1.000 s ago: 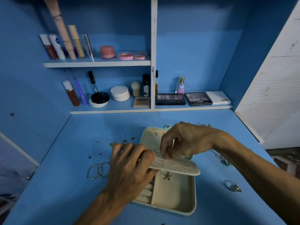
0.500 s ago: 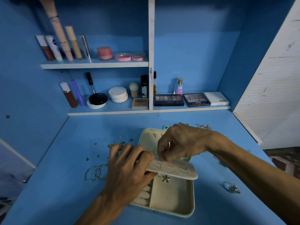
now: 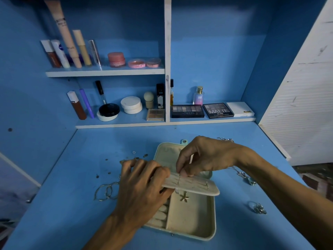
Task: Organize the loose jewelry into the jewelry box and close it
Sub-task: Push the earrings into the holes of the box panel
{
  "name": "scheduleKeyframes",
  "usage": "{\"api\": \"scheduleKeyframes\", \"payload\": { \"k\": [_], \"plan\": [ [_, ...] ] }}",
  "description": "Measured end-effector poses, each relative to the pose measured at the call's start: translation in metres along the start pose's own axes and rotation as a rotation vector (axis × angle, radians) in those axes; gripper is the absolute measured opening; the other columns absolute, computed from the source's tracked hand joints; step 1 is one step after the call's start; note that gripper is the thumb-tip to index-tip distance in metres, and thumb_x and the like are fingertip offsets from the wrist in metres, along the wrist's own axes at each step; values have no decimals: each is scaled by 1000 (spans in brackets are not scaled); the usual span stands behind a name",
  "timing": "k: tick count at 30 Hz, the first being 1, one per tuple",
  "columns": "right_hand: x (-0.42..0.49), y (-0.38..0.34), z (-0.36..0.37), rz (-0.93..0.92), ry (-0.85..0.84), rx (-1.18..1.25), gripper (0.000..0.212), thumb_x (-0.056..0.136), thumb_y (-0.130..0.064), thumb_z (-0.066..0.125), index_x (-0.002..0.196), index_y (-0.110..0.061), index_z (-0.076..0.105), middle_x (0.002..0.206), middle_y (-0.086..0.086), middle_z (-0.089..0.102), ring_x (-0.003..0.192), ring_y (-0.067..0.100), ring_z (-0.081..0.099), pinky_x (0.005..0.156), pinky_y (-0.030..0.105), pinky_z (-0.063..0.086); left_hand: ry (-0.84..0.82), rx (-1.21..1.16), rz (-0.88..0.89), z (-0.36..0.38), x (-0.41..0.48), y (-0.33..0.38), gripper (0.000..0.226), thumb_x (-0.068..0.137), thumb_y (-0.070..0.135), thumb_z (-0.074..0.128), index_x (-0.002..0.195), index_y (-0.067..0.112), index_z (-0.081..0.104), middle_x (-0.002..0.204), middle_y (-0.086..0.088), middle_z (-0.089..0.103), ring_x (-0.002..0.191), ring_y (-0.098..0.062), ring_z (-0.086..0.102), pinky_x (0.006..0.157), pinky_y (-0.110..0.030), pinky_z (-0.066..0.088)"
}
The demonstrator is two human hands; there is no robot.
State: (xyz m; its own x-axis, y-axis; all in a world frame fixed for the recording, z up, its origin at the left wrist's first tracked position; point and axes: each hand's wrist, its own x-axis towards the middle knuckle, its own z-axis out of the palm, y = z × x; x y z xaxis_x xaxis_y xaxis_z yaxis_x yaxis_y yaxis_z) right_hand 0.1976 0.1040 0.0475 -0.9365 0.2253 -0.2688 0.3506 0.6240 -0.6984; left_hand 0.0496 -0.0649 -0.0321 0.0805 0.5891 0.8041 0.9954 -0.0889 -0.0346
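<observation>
A pale green jewelry box [image 3: 194, 231] lies open on the blue desk, its lid [image 3: 165, 152] flat at the back. My left hand [image 3: 142, 186] grips the left end of the cream earring flap [image 3: 198, 186], lifted over the tray. My right hand [image 3: 203, 157] pinches a small earring hook at the flap's upper edge. A gold star earring [image 3: 184, 197] dangles under the flap. Loose hoops [image 3: 106, 191] lie to the left, small studs [image 3: 134, 156] behind them, a silver ring [image 3: 258, 208] and a chain [image 3: 242, 175] to the right.
Shelves at the back hold tubes [image 3: 66, 35], compacts [image 3: 109, 111], a perfume bottle [image 3: 198, 96] and eyeshadow palettes [image 3: 218, 110]. A white slatted panel [image 3: 302, 105] bounds the right side. Another chain [image 3: 226, 139] lies behind my right wrist.
The star earring has risen closer under the flap as my right hand works its hook at the flap's edge. My left hand keeps holding the flap.
</observation>
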Motion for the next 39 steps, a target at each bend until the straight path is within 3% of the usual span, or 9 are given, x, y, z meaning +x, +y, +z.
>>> {"api": "scheduleKeyframes", "payload": {
  "k": [3, 5, 12, 18, 22, 25, 29, 33, 39],
  "plan": [
    [-1, -8, 1, -10, 13, -82, 14, 87, -15, 72, 94, -26, 77, 90, -12, 74, 79, -4, 64, 74, 12, 48, -6, 11, 11, 0, 0, 1, 20, 87, 38, 61, 91, 22, 50, 79, 1, 63, 74, -20, 60, 74, -37, 36],
    [-1, -11, 2, -4, 20, -130, 14, 88, -17, 69, 90, -29, 75, 86, -15, 72, 76, -6, 62, 71, 10, 46, -6, 17, 16, 0, 0, 1, 20, 86, 36, 63, 91, 22, 50, 79, 1, 63, 73, -20, 59, 73, -37, 36],
    [-3, -7, 0, -17, 1, -98, 12, 90, -14, 68, 96, -21, 76, 92, -11, 74, 83, 2, 66, 77, 17, 52, -2, 15, 27, 0, 1, -2, 21, 85, 37, 64, 91, 21, 51, 79, 1, 63, 74, -20, 60, 75, -36, 36],
    [-3, 3, 0, -26, 21, 16, 13, 90, -9, 69, 97, -17, 76, 91, 3, 75, 87, 16, 70, 87, 39, 57, 5, 15, 29, -1, 3, -1, 22, 83, 35, 64, 91, 22, 50, 78, 1, 63, 73, -19, 59, 76, -35, 35],
    [-1, 3, 3, -43, 14, 10, 12, 90, -9, 71, 97, -16, 77, 92, -5, 75, 83, 4, 67, 81, 26, 56, 4, 20, 26, 0, 3, -1, 23, 84, 37, 65, 91, 22, 50, 79, 1, 63, 76, -19, 58, 77, -35, 34],
    [-2, 3, 2, -39, 19, 45, 13, 88, -6, 70, 96, -14, 77, 91, 0, 75, 82, 8, 67, 77, 22, 54, 6, 18, 26, 0, 3, -1, 22, 84, 37, 65, 91, 21, 50, 79, 1, 63, 76, -19, 57, 77, -35, 34],
    [-2, 6, 2, -54, 47, 128, 14, 84, 1, 69, 91, -10, 74, 83, 8, 74, 78, 13, 67, 75, 27, 53, -2, 12, 24, -1, 4, -1, 20, 86, 35, 64, 91, 21, 51, 78, 0, 62, 72, -22, 60, 75, -37, 35],
    [0, 10, 5, -54, 66, 171, 11, 82, -1, 69, 89, -10, 73, 84, 10, 75, 85, 33, 70, 81, 51, 54, -6, 11, 23, -1, 3, -1, 18, 86, 33, 62, 92, 22, 50, 78, 0, 62, 71, -22, 60, 73, -38, 37],
    [-1, 13, 7, -75, 57, 268, 13, 80, 7, 72, 88, -3, 71, 83, 10, 74, 74, 13, 65, 71, 27, 50, 1, 16, 24, 0, 2, -2, 16, 92, 35, 58, 92, 22, 50, 79, 1, 62, 73, -21, 59, 73, -38, 38]
  ]
}}
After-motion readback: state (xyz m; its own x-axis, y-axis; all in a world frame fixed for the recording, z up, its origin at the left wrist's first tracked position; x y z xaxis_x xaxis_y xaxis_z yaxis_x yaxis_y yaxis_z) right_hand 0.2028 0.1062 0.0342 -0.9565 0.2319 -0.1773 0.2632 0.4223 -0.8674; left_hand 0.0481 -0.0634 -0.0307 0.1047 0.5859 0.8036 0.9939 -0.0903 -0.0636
